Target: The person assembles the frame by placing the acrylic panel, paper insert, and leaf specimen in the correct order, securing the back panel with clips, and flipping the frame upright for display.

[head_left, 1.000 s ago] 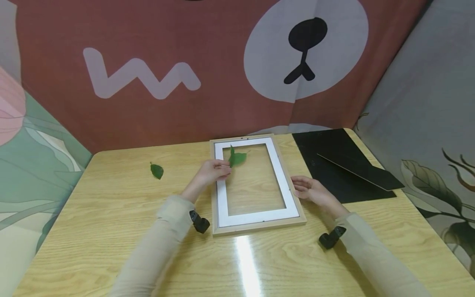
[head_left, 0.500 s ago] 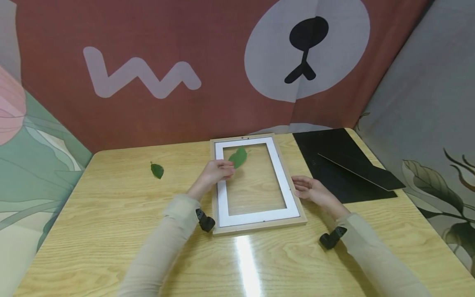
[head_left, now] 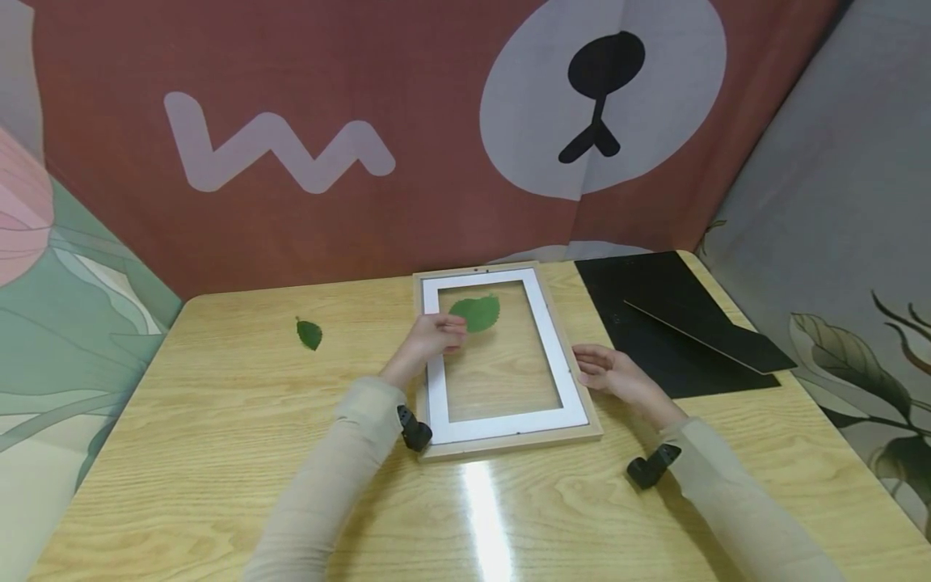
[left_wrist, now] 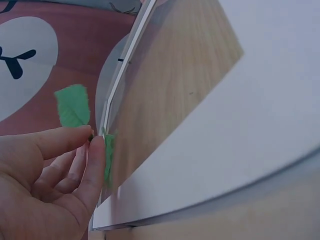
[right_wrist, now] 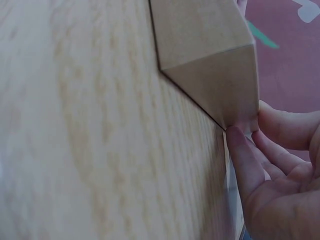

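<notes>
A wooden picture frame (head_left: 509, 447) with a white mat (head_left: 502, 427) lies flat on the table. Between thumb and index finger, my left hand (head_left: 434, 335) pinches a green leaf (left_wrist: 74, 105) over the upper left of the frame's opening. A second green shape (left_wrist: 108, 160) shows in the glass right by the fingertips in the left wrist view. At the frame's right side, my right hand (head_left: 611, 372) holds its outer edge, thumb at the upper edge and index fingertip low on the side near the tabletop (right_wrist: 100, 125).
Another green leaf (head_left: 309, 335) lies on the table left of the frame. To the right is a black backing board (head_left: 618, 279), with a black flap (head_left: 727, 339) raised at an angle. A printed cloth (head_left: 291, 242) hangs behind the table's back edge.
My left hand has moved slightly right over the frame, and the leaf has turned from nearly edge-on to show its broad face. The right hand stays at the frame's edge.
</notes>
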Action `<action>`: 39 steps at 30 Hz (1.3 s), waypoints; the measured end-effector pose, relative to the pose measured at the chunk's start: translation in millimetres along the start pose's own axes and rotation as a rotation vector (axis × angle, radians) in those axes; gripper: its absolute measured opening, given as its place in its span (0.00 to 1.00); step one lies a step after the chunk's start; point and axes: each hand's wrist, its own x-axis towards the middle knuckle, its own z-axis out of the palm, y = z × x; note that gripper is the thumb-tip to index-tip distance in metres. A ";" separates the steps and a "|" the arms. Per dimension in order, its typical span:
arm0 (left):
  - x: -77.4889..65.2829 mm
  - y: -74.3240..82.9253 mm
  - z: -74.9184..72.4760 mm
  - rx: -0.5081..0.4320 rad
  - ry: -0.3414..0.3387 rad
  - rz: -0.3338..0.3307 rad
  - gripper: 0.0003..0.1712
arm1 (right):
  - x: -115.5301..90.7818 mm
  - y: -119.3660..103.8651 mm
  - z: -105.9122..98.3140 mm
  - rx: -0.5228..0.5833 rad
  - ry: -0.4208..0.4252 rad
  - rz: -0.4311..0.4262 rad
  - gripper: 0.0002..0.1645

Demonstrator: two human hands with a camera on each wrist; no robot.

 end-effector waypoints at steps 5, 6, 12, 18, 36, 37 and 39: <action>0.8 -3.2 1.2 0.055 -0.014 0.013 0.19 | 0.1 0.4 -0.2 -0.002 0.004 0.005 0.35; 0.8 -3.6 1.3 0.060 -0.017 0.014 0.19 | 0.0 0.5 -0.3 -0.002 0.004 0.005 0.35; 0.0 -3.7 2.0 0.085 -0.022 0.019 0.18 | -0.7 2.1 -1.2 0.008 -0.012 -0.032 0.35; 0.5 -3.8 1.5 0.086 -0.015 0.008 0.17 | -0.3 2.5 -1.0 0.007 -0.001 -0.024 0.34; 6.9 -6.8 -2.4 0.073 -0.005 0.010 0.18 | 0.8 1.2 0.0 0.011 0.001 -0.009 0.35; 6.4 -6.6 -2.7 0.075 -0.016 0.009 0.19 | 1.0 1.4 0.0 0.012 0.001 -0.008 0.35; 5.7 -6.5 -3.2 0.081 -0.038 0.008 0.20 | 1.1 1.6 0.3 0.013 0.001 -0.008 0.35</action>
